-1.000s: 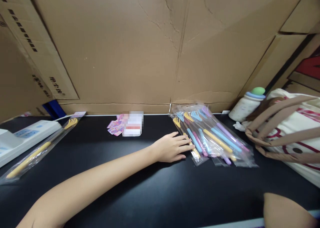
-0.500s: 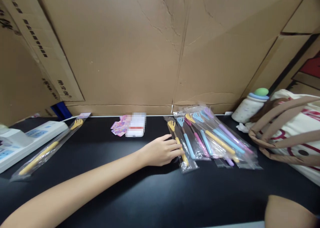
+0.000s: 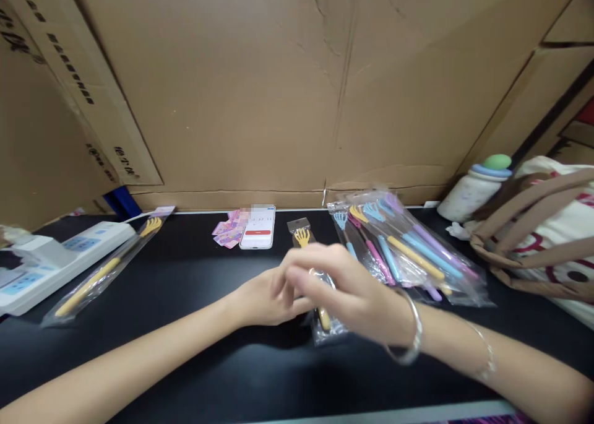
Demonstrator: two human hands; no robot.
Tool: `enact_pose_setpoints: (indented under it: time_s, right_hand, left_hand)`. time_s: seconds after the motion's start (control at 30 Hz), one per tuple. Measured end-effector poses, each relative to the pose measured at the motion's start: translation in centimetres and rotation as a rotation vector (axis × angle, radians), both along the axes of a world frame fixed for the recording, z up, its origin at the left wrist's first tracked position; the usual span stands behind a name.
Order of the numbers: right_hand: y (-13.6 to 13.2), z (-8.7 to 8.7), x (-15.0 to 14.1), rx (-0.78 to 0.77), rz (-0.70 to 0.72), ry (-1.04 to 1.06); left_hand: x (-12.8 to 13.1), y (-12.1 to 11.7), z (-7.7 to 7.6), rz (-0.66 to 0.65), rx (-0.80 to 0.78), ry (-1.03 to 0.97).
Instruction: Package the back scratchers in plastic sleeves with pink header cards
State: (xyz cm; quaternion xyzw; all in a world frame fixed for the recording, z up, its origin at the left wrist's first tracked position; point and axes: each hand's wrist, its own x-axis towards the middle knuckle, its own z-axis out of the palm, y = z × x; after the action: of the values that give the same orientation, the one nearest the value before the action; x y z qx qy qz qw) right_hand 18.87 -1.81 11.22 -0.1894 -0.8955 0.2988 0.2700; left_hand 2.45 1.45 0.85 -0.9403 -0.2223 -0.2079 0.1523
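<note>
A yellow back scratcher (image 3: 302,236) in a clear plastic sleeve lies near the middle of the black table, its handle end toward me. My left hand (image 3: 264,297) is closed on its middle from the left; most of its fingers are hidden. Over them reaches my right hand (image 3: 350,291), slightly blurred, with fingers loosely bent and the thumb apart. I see nothing held in it, and it covers much of the scratcher. Beyond it to the right lies a pile of sleeved back scratchers (image 3: 413,250) in blue, pink, yellow and purple.
Another sleeved yellow scratcher (image 3: 93,281) lies at left beside a white power strip (image 3: 88,244). Near the cardboard wall (image 3: 241,102) are a phone (image 3: 258,229) and small pink-purple papers (image 3: 228,232). A white bottle (image 3: 473,192) and a cloth bag (image 3: 547,244) stand at right.
My right hand has come in from the lower right, across my left hand. The yellow scratcher has moved left with my left hand, away from the pile. The view has shifted slightly.
</note>
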Motion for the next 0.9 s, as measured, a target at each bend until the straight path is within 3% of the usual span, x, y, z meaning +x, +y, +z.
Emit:
enact_pose_setpoints:
  time_s: [0.13,0.23,0.3,0.4,0.73,0.9]
  right_hand:
    - [5.7,-3.7,2.2,0.600,-0.487,-0.265]
    - [8.9,-7.1,4.3,0.795,-0.594,-0.561]
    - [10.3,-8.6,5.3,0.775,-0.620,-0.693]
    - [11.2,-9.4,5.9,0.713,-0.653,-0.771]
    - [11.9,-7.8,7.0,0.502,-0.792,-0.966]
    - [10.9,-7.9,6.1,0.593,-0.762,-0.864]
  left_hand:
    - [-0.6,0.5,-0.7,-0.155,0.132,0.021]
    - [-0.8,0.7,-0.6,-0.153,0.161,0.011]
    - [-0.8,0.6,-0.5,-0.148,0.150,0.007]
    - [-0.7,0.4,-0.5,-0.142,0.147,0.010]
    - [-1.0,0.2,-0.7,-0.065,0.153,0.031]
    - [-0.9,0.2,-0.6,-0.057,0.161,0.029]
